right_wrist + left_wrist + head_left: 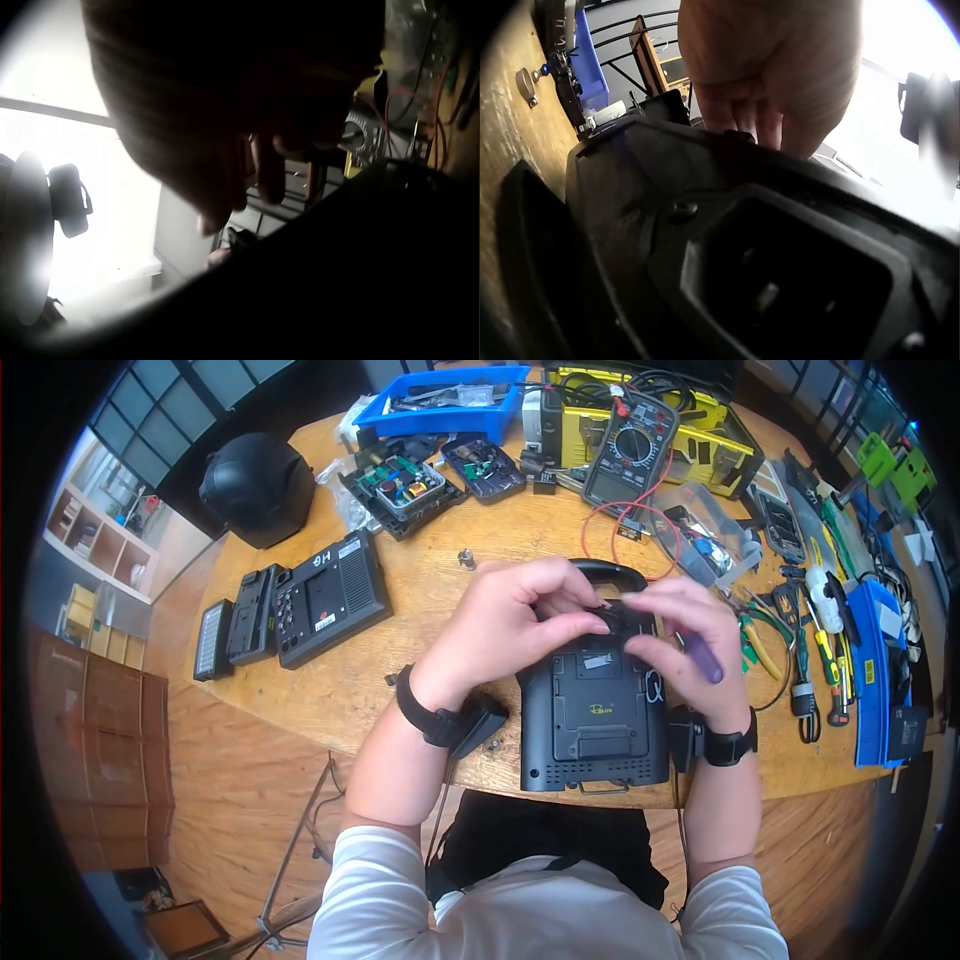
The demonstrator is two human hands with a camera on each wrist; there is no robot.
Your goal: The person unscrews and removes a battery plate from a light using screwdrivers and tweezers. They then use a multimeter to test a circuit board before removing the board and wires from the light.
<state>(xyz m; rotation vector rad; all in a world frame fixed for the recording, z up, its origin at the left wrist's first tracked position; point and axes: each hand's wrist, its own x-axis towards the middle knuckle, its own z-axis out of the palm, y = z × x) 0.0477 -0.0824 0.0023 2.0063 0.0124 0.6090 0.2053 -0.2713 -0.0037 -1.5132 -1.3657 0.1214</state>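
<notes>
A black boxy device (600,705) with a carry handle (612,572) and a yellow-lettered plate lies before the person. Its three-pin power socket (769,292) fills much of the left wrist view. Over the device's upper end, the left hand (510,615) brings thumb and fingers together at a small black part (241,238); I cannot tell its exact kind. The right hand (690,640) faces it, thumb and forefinger close to the same spot. A purple handle (704,658), like a screwdriver's, sticks out from under the right hand's curled fingers.
Left of the device lie black panel units (335,600) and a small metal piece (466,559). Behind are an opened circuit-board housing (405,485), a blue tray (440,422) and a multimeter (632,450) with red leads. Pliers and screwdrivers (828,660) crowd the right.
</notes>
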